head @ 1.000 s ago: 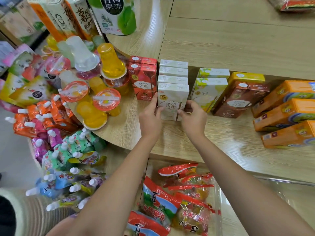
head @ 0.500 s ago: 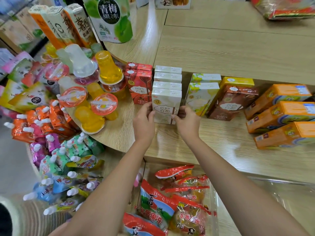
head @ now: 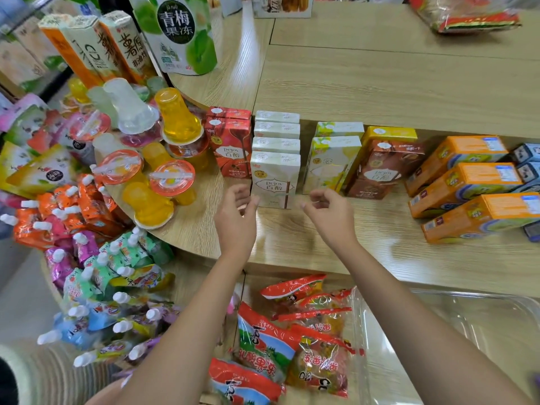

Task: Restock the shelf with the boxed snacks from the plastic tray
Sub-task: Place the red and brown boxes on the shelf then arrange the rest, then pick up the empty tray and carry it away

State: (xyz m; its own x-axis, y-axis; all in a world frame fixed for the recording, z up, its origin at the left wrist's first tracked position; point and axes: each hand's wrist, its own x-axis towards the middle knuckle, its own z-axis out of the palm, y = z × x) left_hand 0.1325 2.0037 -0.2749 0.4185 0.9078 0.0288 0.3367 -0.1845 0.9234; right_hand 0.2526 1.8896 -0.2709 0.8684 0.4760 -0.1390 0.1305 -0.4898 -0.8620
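Neither hand holds anything: left hand [head: 236, 213] and right hand [head: 331, 213] are loosely curled either side of the front white box [head: 274, 179], which stands upright on the shelf [head: 321, 241]. The left fingers are just beside its edge, so a stray brush could topple it. The plastic tray [head: 444, 331] lies near right.

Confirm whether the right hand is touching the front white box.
Apart. The head view shows a strip of bare shelf between the right hand and the right edge of the front white box.
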